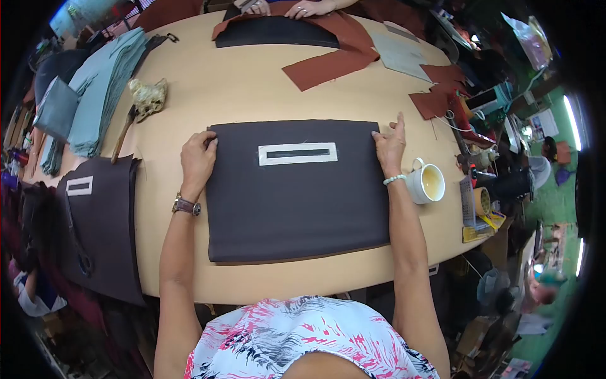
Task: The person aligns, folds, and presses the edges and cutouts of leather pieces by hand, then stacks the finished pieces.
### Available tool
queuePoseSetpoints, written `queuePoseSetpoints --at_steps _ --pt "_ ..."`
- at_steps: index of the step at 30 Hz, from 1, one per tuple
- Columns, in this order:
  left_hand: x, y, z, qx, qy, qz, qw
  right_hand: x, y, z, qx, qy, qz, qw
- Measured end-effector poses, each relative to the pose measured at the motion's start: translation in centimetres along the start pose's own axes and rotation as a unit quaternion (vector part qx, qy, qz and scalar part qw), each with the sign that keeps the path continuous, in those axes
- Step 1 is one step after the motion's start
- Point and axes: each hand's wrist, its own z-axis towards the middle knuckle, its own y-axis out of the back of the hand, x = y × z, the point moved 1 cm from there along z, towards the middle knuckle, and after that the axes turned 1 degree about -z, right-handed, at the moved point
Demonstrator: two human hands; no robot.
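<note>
- The person's left hand (197,161) is at the left edge of a broad, dark brown, four-sided panel of sheet material (297,208), close to its far corner. The fingers are drawn in against that edge; I cannot tell whether they pinch it.
- The right hand (391,151) is spread at the panel's right edge, near the other far corner, thumb touching the edge and forefinger pointing away from the wearer.
- The panel lies flat between both hands on a pale tan, round-edged table (252,82), just in front of the person.
- On the panel, nearer its far edge, sits a white rectangular frame (298,162) around a narrow dark slot.
- Just right of the panel, by the right wrist, stands a white ceramic mug (416,187) with a yellowish drink inside.
- Well left of the panel lies a second dark sheet piece (113,234) with a similar white frame (88,185).
- Beyond the panel's far left corner I see a cream, lumpy object (149,98) and folded pale blue-green material (104,95).
- Well beyond the panel's far edge, a co-worker's hands (303,9) rest on rust-brown material (331,72).
</note>
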Motion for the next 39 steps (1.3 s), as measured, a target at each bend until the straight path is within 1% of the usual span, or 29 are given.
queuePoseSetpoints --at_steps 5,11,17,20,23,32,38,39 --pt "0.3 -0.17 -0.06 -0.007 0.002 -0.017 1.0 0.48 0.17 -0.22 -0.005 -0.003 -0.011 1.0" --pt "0.65 -0.38 -0.04 -0.014 -0.007 -0.003 1.0 0.65 0.27 -0.18 0.006 -0.032 -0.003 0.999" --pt "0.75 -0.47 -0.09 -0.018 -0.013 -0.009 1.0 0.53 0.37 -0.12 0.026 -0.031 -0.015 0.999" --pt "0.68 -0.45 -0.12 -0.014 -0.003 -0.017 1.0 0.55 0.38 0.02 0.028 -0.046 -0.009 0.999" --pt "0.85 -0.53 -0.15 -0.015 -0.005 -0.021 1.0 -0.13 0.07 0.35 0.017 -0.027 -0.026 0.999" --pt "0.64 -0.45 -0.18 -0.024 -0.016 -0.011 1.0 0.75 0.21 0.29 0.02 -0.049 -0.03 0.998" --pt "0.7 -0.63 -0.22 -0.03 -0.02 -0.007 0.999 -0.09 -0.28 0.32 -0.008 -0.001 -0.078 0.997" --pt "0.71 -0.68 -0.24 -0.033 -0.024 -0.004 0.999 0.21 -0.16 0.24 -0.003 -0.008 -0.07 0.998"
